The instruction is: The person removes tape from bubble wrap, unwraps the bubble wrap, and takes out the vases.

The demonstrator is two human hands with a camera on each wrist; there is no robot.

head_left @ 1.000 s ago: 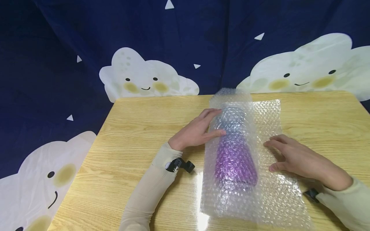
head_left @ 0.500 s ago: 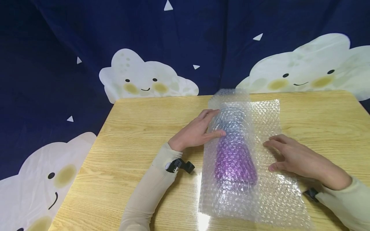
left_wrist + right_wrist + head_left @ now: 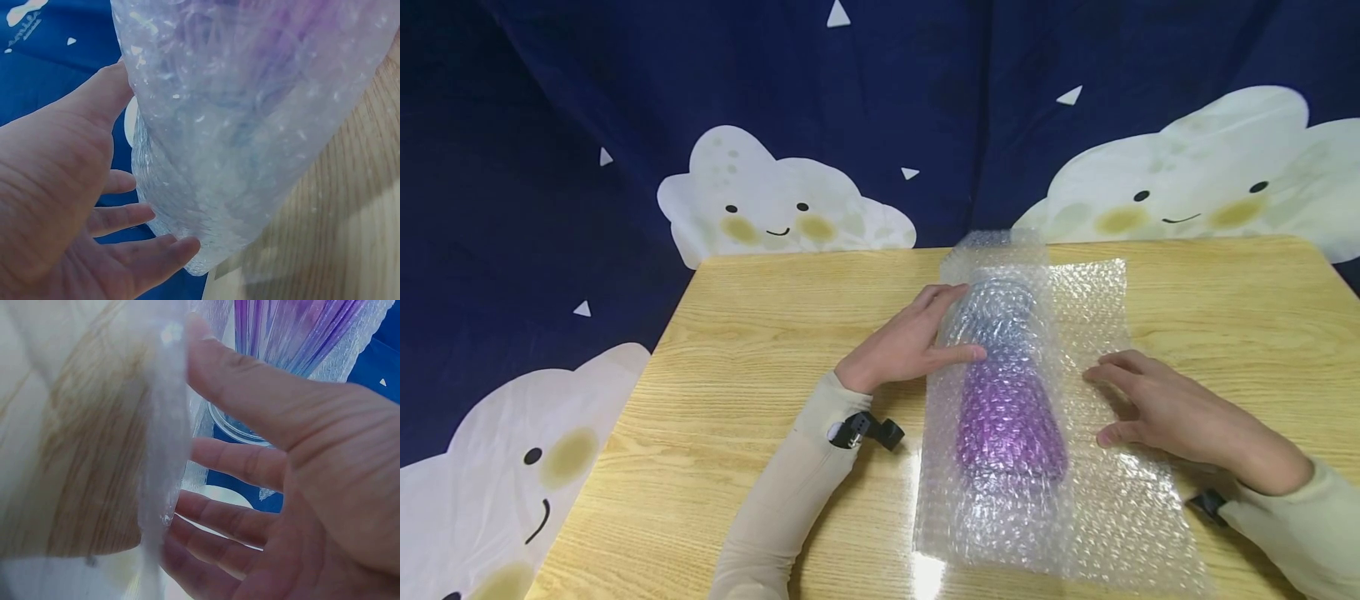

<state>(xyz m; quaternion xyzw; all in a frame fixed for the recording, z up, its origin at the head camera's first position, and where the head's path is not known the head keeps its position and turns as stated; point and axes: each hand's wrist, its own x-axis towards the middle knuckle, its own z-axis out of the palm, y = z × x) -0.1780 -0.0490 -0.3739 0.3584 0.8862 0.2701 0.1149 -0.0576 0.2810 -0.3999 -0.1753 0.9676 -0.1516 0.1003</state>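
Note:
A ribbed glass vase (image 3: 281, 337), purple fading to blue with a clear round end, lies on its side under bubble wrap (image 3: 1015, 525). Its purple part points toward me in the head view. My left hand (image 3: 904, 343) rests along the vase's left side, thumb on top and fingers stretched over the wrap's edge. To the right, my right hand (image 3: 1180, 410) touches the loose flap of wrap, its thumb and fingers spread apart. In the right wrist view the sheet hides the right fingertips.
The wooden table (image 3: 760, 333) ends at a far edge near the top of the wrap. Behind hangs a dark blue cloth (image 3: 820, 83) printed with smiling clouds. A small black wrist camera (image 3: 868, 429) sits on the left sleeve.
The wrap's left edge has shifted slightly to the left, and my left thumb sits a little lower on it. The right hand stays in place.

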